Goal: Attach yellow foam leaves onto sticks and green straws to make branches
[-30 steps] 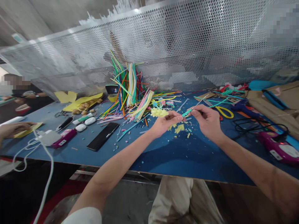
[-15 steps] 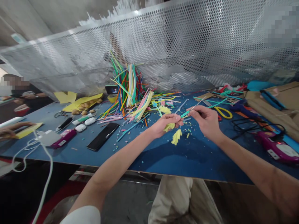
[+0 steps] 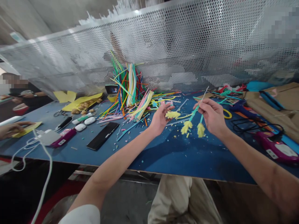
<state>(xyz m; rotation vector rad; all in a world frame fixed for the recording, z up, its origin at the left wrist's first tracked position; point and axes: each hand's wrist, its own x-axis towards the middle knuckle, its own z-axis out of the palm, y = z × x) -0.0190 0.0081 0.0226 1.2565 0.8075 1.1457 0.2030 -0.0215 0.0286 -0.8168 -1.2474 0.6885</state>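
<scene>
1. Your R hand (image 3: 212, 117) is holding the tufted piece (image 3: 186, 127) R of the phone (image 3: 102, 136), fingers pinching its teal stem (image 3: 193, 114).
2. Your L hand (image 3: 159, 119) is hovering nearer the phone, fingers open.
3. Piece is looking light, bendy; tufts prob. crushing easily, stem prob. gripping best.

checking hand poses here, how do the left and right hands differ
The left hand is open, its fingers loosely spread; the right hand is closed, fingers pinching a fuzzy green stem. The left hand is beside a fuzzy yellow tuft, contact unclear, while the right hand has two similar tufts hanging below its grip. Both are bare and above the blue tabletop.
</scene>
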